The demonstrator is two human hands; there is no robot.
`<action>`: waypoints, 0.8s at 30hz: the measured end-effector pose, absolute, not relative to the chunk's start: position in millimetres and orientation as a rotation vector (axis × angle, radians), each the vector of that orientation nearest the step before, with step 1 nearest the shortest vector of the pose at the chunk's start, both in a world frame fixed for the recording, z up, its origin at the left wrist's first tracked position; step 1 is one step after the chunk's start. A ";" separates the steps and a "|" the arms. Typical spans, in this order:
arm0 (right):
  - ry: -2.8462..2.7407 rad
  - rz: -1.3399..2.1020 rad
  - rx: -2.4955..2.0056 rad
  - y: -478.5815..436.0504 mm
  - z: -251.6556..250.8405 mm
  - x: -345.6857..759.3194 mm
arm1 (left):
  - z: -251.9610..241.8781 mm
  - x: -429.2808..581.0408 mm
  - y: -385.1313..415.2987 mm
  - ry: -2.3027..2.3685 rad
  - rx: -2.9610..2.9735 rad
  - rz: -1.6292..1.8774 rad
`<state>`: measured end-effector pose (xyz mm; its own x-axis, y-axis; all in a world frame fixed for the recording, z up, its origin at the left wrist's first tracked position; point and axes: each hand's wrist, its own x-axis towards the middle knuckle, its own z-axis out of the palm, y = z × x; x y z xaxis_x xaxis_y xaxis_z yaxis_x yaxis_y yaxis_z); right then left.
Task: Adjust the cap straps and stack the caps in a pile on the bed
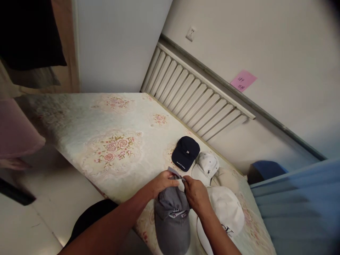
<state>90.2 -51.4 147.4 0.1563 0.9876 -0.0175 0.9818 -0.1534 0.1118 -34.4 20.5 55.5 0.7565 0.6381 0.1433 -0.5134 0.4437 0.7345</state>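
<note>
A grey baseball cap with a white logo lies with its brim toward me, and both hands work at the strap on its far side. My left hand pinches one part of the grey strap, whose loose end sticks up past the fingers. From the other side my right hand is closed on the strap too. Just beyond the hands sits a navy cap, with a smaller white cap beside it. A larger white cap with black letters is partly hidden behind my right forearm.
The caps rest on a flower-patterned bed cover. A radiator runs along the wall, below a pink note. Blue curtain fabric hangs at right. Another person's hand and pink sleeve show at left.
</note>
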 end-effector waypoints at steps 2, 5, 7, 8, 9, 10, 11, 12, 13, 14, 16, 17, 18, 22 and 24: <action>1.957 0.183 2.227 -51.8 144.9 84.6 | 48.7 -28.8 22.9 0.259 0.986 0.774; 1.965 0.231 2.104 -51.2 140.1 78.1 | 41.1 -23.5 25.4 0.350 1.108 0.857; 1.964 0.218 2.053 -50.7 137.5 75.8 | 39.9 -23.3 25.6 0.403 1.162 0.878; 1.953 0.202 2.038 -50.6 136.4 75.2 | 40.6 -24.1 25.3 0.430 1.186 0.884; 1.940 0.185 2.027 -50.7 135.3 75.0 | 41.9 -25.3 24.8 0.457 1.203 0.895; 1.929 0.169 2.018 -51.1 134.1 75.3 | 43.7 -26.6 24.2 0.482 1.215 0.914; 1.918 0.153 2.011 -51.9 132.8 75.9 | 45.7 -27.7 23.6 0.510 1.218 0.941; 1.913 0.143 2.006 -53.0 131.2 77.1 | 47.6 -28.6 23.0 0.540 1.211 0.974; 1.914 0.133 2.007 -54.3 129.4 78.9 | 49.2 -29.2 22.6 0.572 1.193 1.009; 1.917 0.124 2.017 -55.8 127.3 81.5 | 50.4 -29.5 22.2 0.599 1.159 1.040; 1.925 0.088 2.075 -58.8 122.3 89.1 | 51.2 -29.3 22.1 0.627 1.045 1.072; 1.930 0.049 2.136 -60.2 119.4 94.2 | 50.9 -29.1 22.4 0.636 0.974 1.082; 1.933 -0.013 2.230 -61.7 116.2 100.1 | 50.3 -28.9 23.0 0.644 0.905 1.091; 1.971 -0.499 2.881 -72.4 98.2 125.4 | 44.4 -29.2 28.1 0.749 0.735 1.126; 1.896 -0.715 3.211 -85.1 84.6 134.7 | 39.8 -29.5 31.0 0.849 0.725 1.120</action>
<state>134.7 -85.1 84.6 0.4892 0.8720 0.0186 0.6424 -0.3458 -0.6839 -29.5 31.0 39.8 0.2016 0.9570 -0.2083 -0.4597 0.2803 0.8427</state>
